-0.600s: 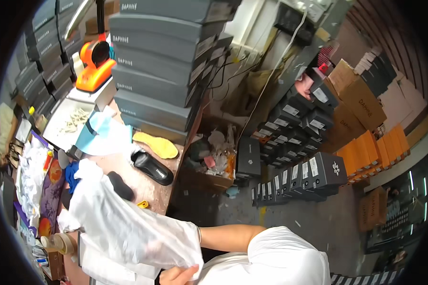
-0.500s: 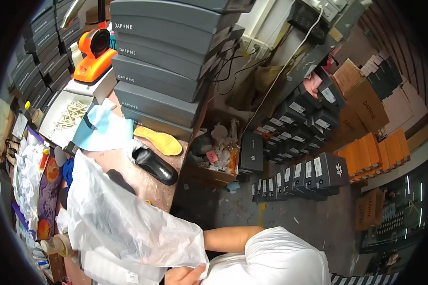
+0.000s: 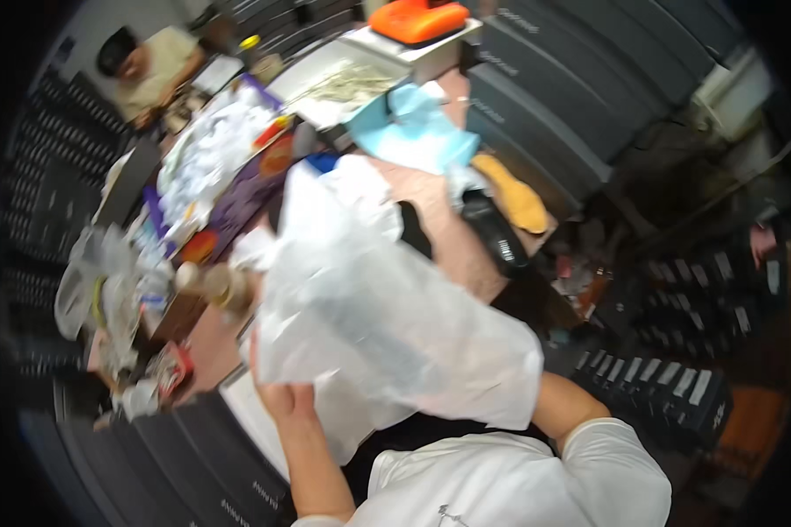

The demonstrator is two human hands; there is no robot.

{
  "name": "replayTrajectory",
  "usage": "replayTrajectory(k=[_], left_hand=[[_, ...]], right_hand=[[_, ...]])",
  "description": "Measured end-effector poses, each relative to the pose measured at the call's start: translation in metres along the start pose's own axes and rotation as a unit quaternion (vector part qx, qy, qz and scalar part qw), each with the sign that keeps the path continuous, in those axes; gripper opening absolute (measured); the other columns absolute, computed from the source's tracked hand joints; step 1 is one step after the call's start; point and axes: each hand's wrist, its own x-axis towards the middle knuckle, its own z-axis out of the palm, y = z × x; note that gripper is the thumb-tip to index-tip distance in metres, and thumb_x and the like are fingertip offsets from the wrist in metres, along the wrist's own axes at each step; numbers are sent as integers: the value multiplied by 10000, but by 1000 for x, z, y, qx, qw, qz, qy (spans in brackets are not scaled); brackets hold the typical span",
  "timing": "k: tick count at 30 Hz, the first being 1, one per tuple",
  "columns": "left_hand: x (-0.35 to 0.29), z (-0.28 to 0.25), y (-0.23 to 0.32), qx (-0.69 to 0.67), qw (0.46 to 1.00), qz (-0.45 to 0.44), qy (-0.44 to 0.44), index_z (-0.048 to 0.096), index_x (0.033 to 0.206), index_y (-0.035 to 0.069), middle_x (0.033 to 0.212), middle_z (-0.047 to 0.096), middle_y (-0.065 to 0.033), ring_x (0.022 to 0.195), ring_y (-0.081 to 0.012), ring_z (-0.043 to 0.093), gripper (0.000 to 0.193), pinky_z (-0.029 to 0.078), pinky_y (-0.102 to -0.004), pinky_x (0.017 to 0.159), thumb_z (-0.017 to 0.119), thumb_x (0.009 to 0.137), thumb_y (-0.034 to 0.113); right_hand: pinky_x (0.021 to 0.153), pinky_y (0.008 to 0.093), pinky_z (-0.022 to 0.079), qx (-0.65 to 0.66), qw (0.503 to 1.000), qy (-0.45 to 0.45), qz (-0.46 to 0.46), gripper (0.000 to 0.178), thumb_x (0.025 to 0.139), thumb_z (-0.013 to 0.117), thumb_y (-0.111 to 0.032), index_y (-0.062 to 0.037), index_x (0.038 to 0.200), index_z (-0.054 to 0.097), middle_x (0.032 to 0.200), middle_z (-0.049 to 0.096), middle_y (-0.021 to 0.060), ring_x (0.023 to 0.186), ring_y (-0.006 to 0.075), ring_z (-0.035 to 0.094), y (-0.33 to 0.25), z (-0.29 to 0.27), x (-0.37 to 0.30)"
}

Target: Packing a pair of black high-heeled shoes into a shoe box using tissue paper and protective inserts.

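A large, thin sheet of white tissue paper [image 3: 395, 325] spreads in front of me, and a dark shape shows faintly through it. At its lower left edge my left hand [image 3: 288, 397] grips the paper, its fingers partly covered and blurred. My right forearm [image 3: 569, 406] runs behind the sheet, which hides my right hand. On the pinkish table [image 3: 431, 189] beyond the paper lies a black shoe [image 3: 494, 235], with white paper at one end. Next to it is a yellow insole [image 3: 514, 195]. Another black piece [image 3: 415, 228] is partly covered by the sheet.
Light blue paper [image 3: 417, 132] and a white tray of thin pale sticks [image 3: 347, 83] lie farther back. Grey shoeboxes [image 3: 536, 114] are stacked at the far right; more [image 3: 185, 465] stand at lower left. A co-worker [image 3: 154, 70] sits at the far left.
My view has swung left, so the table appears farther right. The tissue paper stands more directly before me, and my left hand now shows at its left edge. The hand at the paper's lower corner is gone from sight.
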Motion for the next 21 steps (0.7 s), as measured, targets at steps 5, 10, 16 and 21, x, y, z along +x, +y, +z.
replayTrajectory(k=[5, 10, 16, 21], left_hand=[[-30, 24, 12, -66, 976, -56, -198, 199, 1488, 48, 1435, 357, -131, 1311, -301, 410, 969, 276, -443, 1141, 631, 834, 617], [-55, 37, 19, 147, 954, 146, -216, 253, 1484, 35, 1417, 406, -146, 1235, -227, 482, 865, 442, -351, 994, 718, 857, 408], [-44, 11, 14, -26, 989, 142, -23, 606, 1105, -6, 1006, 646, -46, 910, -101, 599, 183, 486, -245, 824, 572, 976, 121], [-44, -37, 13, 67, 982, 172, 50, 614, 1082, -7, 993, 654, -45, 898, -111, 612, 190, 484, -247, 838, 564, 986, 148]], right_hand=[[1043, 381, 387, -23, 998, -45, 38, 692, 852, 642, -299, -59, 1432, 353, 1391, 425, 152, 1259, 290, 447, -8, 5, -20], [1043, 387, 387, -55, 995, -69, 51, 687, 848, 640, -293, -58, 1430, 359, 1393, 421, 162, 1260, 301, 446, -9, 12, -39], [1042, 394, 387, -68, 991, -98, 55, 683, 844, 637, -287, -57, 1427, 366, 1396, 416, 173, 1262, 314, 445, -19, 10, -55], [1042, 400, 387, -42, 998, -23, -37, 679, 840, 635, -281, -57, 1425, 372, 1398, 412, 183, 1263, 325, 444, -7, 34, -55]])
